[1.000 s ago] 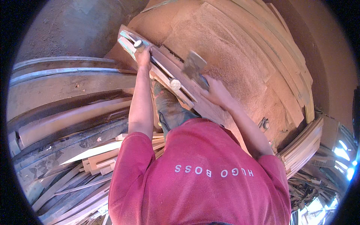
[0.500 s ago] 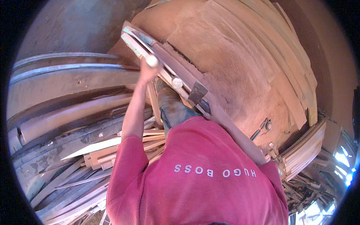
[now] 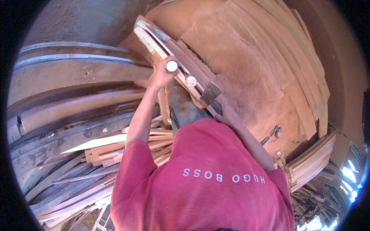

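Closed round a cylinder with a pale round end (image 3: 172,66), my left hand (image 3: 162,72) is over narrow wooden boards (image 3: 161,43) that slant from upper left to my body. Blue-green marks show on their far ends. Nearer to me, what looks like a hand plane (image 3: 211,93) lies along the boards, with a round front knob (image 3: 190,81) and a dark upright blade. At its dark rear handle, my right hand (image 3: 224,116) is wrapped, its fingers partly hidden. My leg (image 3: 183,104) is beside the boards.
Long beams (image 3: 77,77) lie at the left, above a heap of wooden strips (image 3: 111,150). Brown dust (image 3: 239,57) covers the right side, bordered by curved-looking planks (image 3: 300,77). A dark-handled tool (image 3: 275,133) and stacked boards (image 3: 312,161) lie at right.
My left hand has slid a little along the boards toward the plane, with the pale-ended cylinder in it. The whole view has shifted slightly. My right hand stays at the rear handle.
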The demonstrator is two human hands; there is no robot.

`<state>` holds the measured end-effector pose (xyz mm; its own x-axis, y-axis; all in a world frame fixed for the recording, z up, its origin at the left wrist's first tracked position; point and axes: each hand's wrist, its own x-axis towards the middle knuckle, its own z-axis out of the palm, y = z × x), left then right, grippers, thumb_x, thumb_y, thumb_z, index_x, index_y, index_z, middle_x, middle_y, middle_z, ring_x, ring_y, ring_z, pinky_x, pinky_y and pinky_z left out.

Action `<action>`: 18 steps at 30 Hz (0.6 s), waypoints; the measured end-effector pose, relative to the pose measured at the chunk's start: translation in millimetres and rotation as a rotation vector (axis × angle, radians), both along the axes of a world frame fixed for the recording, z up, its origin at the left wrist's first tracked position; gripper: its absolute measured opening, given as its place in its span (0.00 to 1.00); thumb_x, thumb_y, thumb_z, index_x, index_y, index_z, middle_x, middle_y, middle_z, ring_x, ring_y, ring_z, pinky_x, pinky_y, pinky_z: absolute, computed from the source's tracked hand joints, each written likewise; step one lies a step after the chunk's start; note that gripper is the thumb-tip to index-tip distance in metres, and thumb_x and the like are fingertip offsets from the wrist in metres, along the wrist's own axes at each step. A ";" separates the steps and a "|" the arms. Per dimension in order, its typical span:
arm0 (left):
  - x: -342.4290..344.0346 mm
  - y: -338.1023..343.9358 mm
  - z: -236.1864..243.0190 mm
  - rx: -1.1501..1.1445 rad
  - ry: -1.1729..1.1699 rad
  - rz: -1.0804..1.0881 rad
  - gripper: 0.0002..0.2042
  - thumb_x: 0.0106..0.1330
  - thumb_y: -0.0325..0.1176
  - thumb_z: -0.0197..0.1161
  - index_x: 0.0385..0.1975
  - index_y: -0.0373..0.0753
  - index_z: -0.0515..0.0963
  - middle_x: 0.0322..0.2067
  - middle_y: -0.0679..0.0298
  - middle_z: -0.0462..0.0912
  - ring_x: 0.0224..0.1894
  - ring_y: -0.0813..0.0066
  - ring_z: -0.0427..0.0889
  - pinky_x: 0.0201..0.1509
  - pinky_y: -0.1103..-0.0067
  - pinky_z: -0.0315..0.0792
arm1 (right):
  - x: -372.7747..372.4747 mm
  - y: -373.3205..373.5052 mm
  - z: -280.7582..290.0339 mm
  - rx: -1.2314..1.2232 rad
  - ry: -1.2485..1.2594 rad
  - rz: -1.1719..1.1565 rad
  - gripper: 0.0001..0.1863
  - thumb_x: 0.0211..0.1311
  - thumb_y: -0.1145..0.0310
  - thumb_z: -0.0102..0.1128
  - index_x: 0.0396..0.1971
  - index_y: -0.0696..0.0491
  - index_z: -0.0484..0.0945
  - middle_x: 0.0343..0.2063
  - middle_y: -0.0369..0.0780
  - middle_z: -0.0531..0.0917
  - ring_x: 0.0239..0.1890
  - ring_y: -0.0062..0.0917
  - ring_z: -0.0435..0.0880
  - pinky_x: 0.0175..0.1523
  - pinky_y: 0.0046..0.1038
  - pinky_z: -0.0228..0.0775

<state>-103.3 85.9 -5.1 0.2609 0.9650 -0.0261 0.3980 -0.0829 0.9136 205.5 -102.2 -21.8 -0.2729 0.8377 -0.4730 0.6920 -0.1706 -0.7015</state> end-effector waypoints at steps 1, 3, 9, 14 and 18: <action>-5.1 4.0 -4.8 0.056 0.018 -0.021 0.11 0.48 0.18 0.64 0.32 0.37 0.79 0.33 0.68 0.82 0.39 0.79 0.80 0.46 0.80 0.74 | 0.6 1.6 2.2 0.009 -0.013 0.018 0.40 0.48 0.71 0.63 0.65 0.58 0.61 0.63 0.56 0.68 0.67 0.47 0.65 0.70 0.38 0.58; -10.1 44.7 -5.8 -0.309 -0.259 0.370 0.14 0.47 0.15 0.59 0.34 0.36 0.78 0.33 0.66 0.81 0.36 0.75 0.80 0.38 0.77 0.76 | 1.0 8.8 5.5 -0.003 -0.007 0.046 0.40 0.48 0.71 0.62 0.65 0.58 0.61 0.61 0.57 0.69 0.65 0.48 0.67 0.69 0.38 0.60; -2.5 98.7 -15.5 -0.402 -0.413 0.714 0.14 0.41 0.12 0.57 0.27 0.37 0.75 0.28 0.65 0.76 0.32 0.72 0.77 0.32 0.77 0.71 | -3.9 11.9 17.4 -0.086 -0.056 0.008 0.38 0.49 0.69 0.63 0.64 0.59 0.62 0.56 0.60 0.73 0.59 0.51 0.74 0.64 0.41 0.66; 15.0 -14.7 66.0 0.071 -0.080 0.045 0.13 0.39 0.14 0.59 0.24 0.39 0.74 0.27 0.66 0.76 0.35 0.73 0.78 0.43 0.73 0.74 | -1.6 0.2 3.8 0.026 -0.092 -0.017 0.37 0.50 0.67 0.63 0.63 0.58 0.64 0.51 0.61 0.77 0.54 0.51 0.78 0.61 0.42 0.69; -16.9 -6.4 103.2 0.081 -0.566 0.329 0.11 0.41 0.15 0.59 0.23 0.38 0.72 0.29 0.66 0.78 0.37 0.75 0.78 0.46 0.77 0.72 | -1.5 12.7 21.2 -0.061 -0.029 0.024 0.34 0.50 0.67 0.65 0.60 0.59 0.68 0.56 0.57 0.72 0.60 0.49 0.71 0.66 0.40 0.63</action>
<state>-120.2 79.5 98.1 -0.0963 0.9898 0.1049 -0.1259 -0.1167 0.9852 204.0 -89.5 -0.6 -0.2783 0.8004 -0.5309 0.7160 -0.1956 -0.6702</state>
